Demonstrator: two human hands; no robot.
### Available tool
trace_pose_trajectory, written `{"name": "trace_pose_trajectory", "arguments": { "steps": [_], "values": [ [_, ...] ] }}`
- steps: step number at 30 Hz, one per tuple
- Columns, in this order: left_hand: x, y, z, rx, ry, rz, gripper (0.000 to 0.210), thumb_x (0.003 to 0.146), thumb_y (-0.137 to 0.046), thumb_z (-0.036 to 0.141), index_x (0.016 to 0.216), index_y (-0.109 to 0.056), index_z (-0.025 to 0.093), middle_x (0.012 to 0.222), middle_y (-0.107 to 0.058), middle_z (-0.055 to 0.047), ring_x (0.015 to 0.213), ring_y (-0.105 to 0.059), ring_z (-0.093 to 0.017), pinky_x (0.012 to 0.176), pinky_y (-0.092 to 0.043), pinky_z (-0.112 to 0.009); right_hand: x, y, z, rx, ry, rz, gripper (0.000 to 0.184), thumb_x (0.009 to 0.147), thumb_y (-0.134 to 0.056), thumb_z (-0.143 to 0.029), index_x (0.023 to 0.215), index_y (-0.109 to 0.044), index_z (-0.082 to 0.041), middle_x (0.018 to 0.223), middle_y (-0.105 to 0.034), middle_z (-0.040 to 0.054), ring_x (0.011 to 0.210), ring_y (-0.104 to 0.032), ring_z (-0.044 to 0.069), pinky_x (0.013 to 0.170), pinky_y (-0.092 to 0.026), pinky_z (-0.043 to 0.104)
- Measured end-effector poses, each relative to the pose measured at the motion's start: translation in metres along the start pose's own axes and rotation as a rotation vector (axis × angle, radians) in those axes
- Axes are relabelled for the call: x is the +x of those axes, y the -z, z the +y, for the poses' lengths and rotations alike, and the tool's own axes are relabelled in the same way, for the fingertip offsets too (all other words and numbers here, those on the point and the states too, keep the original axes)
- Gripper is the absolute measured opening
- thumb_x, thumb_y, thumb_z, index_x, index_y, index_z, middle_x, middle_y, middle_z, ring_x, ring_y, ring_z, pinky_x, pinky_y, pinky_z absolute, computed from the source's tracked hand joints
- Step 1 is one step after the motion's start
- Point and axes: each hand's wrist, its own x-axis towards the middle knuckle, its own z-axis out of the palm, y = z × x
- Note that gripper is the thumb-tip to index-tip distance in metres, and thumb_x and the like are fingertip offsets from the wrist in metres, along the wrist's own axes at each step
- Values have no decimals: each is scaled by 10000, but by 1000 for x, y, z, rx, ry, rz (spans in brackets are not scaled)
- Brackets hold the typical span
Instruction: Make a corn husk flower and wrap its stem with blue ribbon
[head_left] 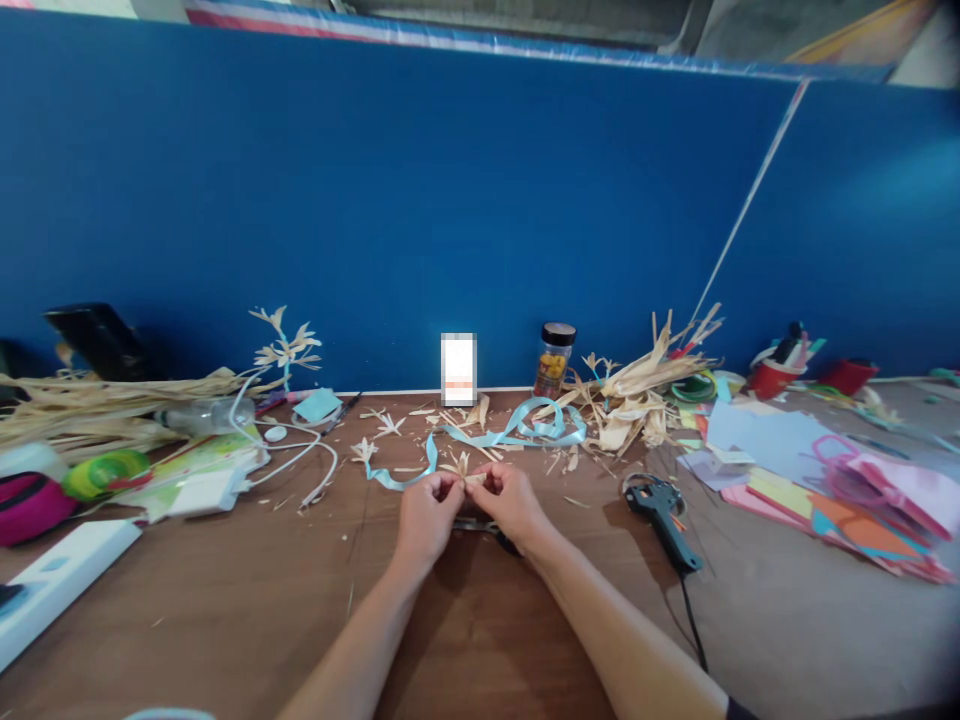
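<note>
At the middle of the table, my left hand point(430, 515) and my right hand point(513, 500) pinch a small dried corn husk flower point(463, 465) between their fingertips. Its pale petals point upward, and its base is hidden by the fingers. Beneath the hands lies a pair of scissors point(474, 524), partly covered by them. A light blue ribbon point(390, 480) curls just beyond my fingers, and another husk flower point(365, 452) sits at its left end. One more loose husk flower point(389, 425) lies farther back among scraps.
A glue gun point(664, 520) with a black cord rests on the right, near coloured papers point(832, 505). Behind stand a black-lidded jar point(556, 360) and a husk pile point(645, 390). Leftward are a power strip point(67, 585), a white cable point(330, 465) and a standing husk flower stem point(286, 350).
</note>
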Motion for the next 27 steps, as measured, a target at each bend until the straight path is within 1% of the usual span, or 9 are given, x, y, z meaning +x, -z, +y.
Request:
{"name": "trace_pose_trajectory", "arguments": {
  "steps": [4, 8, 14, 18, 25, 27],
  "values": [
    [0, -1, -4, -6, -13, 8, 215, 670, -531, 311, 705, -621, 119, 621, -629, -33, 572, -546, -157, 540, -396, -234, 0, 1, 6, -120, 80, 33, 189, 675, -559, -327, 693, -591, -142, 558, -543, -19, 514, -458, 94, 490, -359, 199],
    [0, -2, -7, -44, -8, 39, 207, 651, -550, 310, 699, -633, 126, 617, -634, -30, 570, -547, -158, 540, -395, -232, -2, 0, 5, -146, 136, 42, 170, 695, -538, -313, 669, -584, -152, 570, -548, -14, 529, -466, 100, 510, -373, 204],
    [-1, -2, -6, -51, -13, 44, 205, 650, -553, 310, 686, -638, 127, 595, -627, -25, 561, -549, -155, 537, -398, -233, -5, 0, -3, -185, 152, 39, 154, 704, -527, -285, 687, -598, -149, 583, -562, -4, 542, -477, 109, 515, -379, 208],
    [-1, -3, -6, -65, 8, 25, 199, 651, -557, 305, 685, -626, 121, 600, -617, -25, 562, -537, -147, 529, -390, -224, -4, 0, -1, -213, 163, 44, 147, 717, -512, -277, 697, -584, -151, 593, -562, -5, 551, -484, 110, 525, -383, 211],
    [2, -3, -6, -246, 123, 22, 232, 638, -583, 344, 683, -588, 116, 526, -545, 16, 472, -471, -100, 475, -361, -197, -2, 4, 1, -229, 188, 75, 158, 729, -511, -296, 771, -582, -161, 643, -604, 5, 585, -530, 124, 550, -397, 222],
    [2, -3, -6, -253, 122, 31, 231, 634, -588, 348, 673, -580, 120, 512, -532, 22, 462, -466, -99, 469, -363, -197, -2, 5, 0, -221, 171, 78, 164, 725, -520, -306, 753, -590, -160, 642, -614, 12, 585, -541, 131, 551, -404, 228]
  ]
}}
